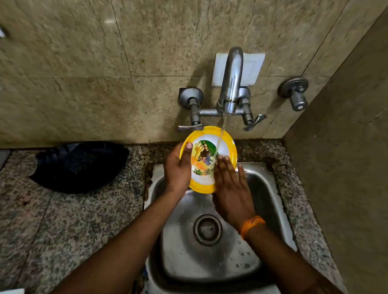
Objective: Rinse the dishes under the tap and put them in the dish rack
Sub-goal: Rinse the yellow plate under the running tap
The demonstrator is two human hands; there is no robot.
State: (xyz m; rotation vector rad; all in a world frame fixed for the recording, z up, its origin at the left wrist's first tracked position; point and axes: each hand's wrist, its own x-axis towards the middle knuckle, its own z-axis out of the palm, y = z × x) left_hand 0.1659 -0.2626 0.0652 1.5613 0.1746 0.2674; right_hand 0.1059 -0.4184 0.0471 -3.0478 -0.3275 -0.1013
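Observation:
A yellow-rimmed plate [228, 147] with a white centre and a cartoon picture is held tilted over the steel sink [273, 196]. My left hand [178, 168] grips its left edge, thumb on the rim. My right hand [230, 187] lies flat on the plate's right face, fingers spread. Water runs from the curved metal tap [232, 81] onto the plate's centre. No dish rack is in view.
A dark cloth [79, 165] lies on the speckled granite counter [38, 217] left of the sink. Two lever handles flank the tap, and a separate wall valve [296, 92] sits at the right. A tiled side wall closes off the right.

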